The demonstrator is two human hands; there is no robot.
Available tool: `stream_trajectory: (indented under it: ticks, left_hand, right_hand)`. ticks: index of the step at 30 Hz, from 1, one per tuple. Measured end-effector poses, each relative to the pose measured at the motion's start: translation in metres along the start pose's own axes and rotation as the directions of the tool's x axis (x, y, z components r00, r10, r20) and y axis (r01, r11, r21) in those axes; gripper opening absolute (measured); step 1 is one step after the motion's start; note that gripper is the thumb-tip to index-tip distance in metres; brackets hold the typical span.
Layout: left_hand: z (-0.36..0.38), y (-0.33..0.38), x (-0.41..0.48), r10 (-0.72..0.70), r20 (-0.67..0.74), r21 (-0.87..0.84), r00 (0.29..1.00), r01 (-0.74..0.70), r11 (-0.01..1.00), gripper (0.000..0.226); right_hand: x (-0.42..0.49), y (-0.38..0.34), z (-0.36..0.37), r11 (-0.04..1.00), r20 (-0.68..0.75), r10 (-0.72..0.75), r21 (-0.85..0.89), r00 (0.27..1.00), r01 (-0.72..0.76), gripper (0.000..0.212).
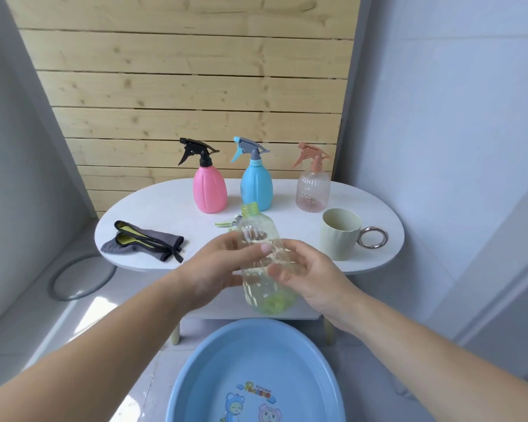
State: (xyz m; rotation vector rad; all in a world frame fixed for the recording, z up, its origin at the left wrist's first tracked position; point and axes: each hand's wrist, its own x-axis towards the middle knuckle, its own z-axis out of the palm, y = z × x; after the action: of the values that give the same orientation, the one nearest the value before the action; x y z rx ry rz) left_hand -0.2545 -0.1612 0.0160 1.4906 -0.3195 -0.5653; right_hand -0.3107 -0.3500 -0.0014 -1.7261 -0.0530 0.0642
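Both hands hold a clear yellow-green spray bottle body (pixel 258 236) without its sprayer head, tilted with its open neck pointing away, above the table's front edge. My left hand (pixel 217 269) grips its left side with the thumb across the front. My right hand (pixel 305 275) grips its right side, fingers curled round it. The bottle's green sprayer head (pixel 226 223) lies on the table behind it, mostly hidden.
On the white oval table (pixel 153 208) stand a pink spray bottle (pixel 209 190), a blue one (pixel 256 184), a clear pink one (pixel 313 190) and a pale cup with a ring handle (pixel 342 236). A grey cloth (pixel 144 242) lies left. A blue basin (pixel 256 376) sits below.
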Motion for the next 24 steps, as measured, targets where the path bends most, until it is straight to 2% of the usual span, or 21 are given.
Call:
stream_trajectory:
  ticks: [2,3,6,8,11,14,16,18,21,24]
  left_hand:
    - [-0.001,-0.001,-0.006,0.009,-0.074,-0.038,0.997,-0.012,0.999,0.034]
    - [-0.002,-0.004,-0.008,0.009,-0.110,-0.038,0.994,-0.013,0.999,0.043]
    - [-0.001,-0.011,-0.018,0.000,-0.157,0.007,0.988,0.001,1.000,0.060]
    - [0.006,-0.014,-0.023,-0.002,-0.149,0.046,0.989,0.009,0.999,0.058]
    - [0.016,-0.021,-0.026,-0.021,-0.103,0.100,0.994,0.031,0.994,0.053]
    - [0.024,-0.029,-0.027,-0.030,-0.072,0.143,0.997,0.040,0.989,0.052]
    - [0.025,-0.035,-0.026,-0.030,-0.058,0.180,0.998,0.040,0.983,0.056]
    - [0.025,-0.041,-0.025,-0.035,-0.048,0.215,0.998,0.044,0.976,0.066]
    - [0.022,-0.046,-0.025,-0.037,-0.039,0.241,0.999,0.045,0.969,0.069]
    - [0.020,-0.048,-0.027,-0.036,-0.040,0.261,0.999,0.045,0.964,0.067]
  right_hand:
    - [0.000,-0.008,-0.014,0.999,-0.112,-0.007,-0.052,0.994,0.001,0.046]
    - [0.003,-0.010,-0.025,0.992,-0.242,-0.034,-0.127,0.970,0.004,0.037]
    - [0.018,-0.011,-0.065,0.902,-0.594,-0.187,-0.419,0.782,-0.103,0.016]
    - [0.029,-0.003,-0.088,0.809,-0.672,-0.203,-0.525,0.712,-0.264,0.024]
    - [0.038,0.015,-0.110,0.731,-0.712,-0.055,-0.506,0.700,-0.457,0.042]
    - [0.037,0.025,-0.119,0.821,-0.677,0.121,-0.343,0.726,-0.457,0.053]
    - [0.034,0.028,-0.122,0.860,-0.640,0.165,-0.280,0.751,-0.427,0.054]
    - [0.030,0.031,-0.126,0.858,-0.638,0.161,-0.287,0.753,-0.427,0.052]
    - [0.026,0.034,-0.129,0.865,-0.648,0.140,-0.288,0.749,-0.411,0.030]
    - [0.021,0.033,-0.126,0.924,-0.560,0.237,-0.124,0.794,-0.363,0.027]
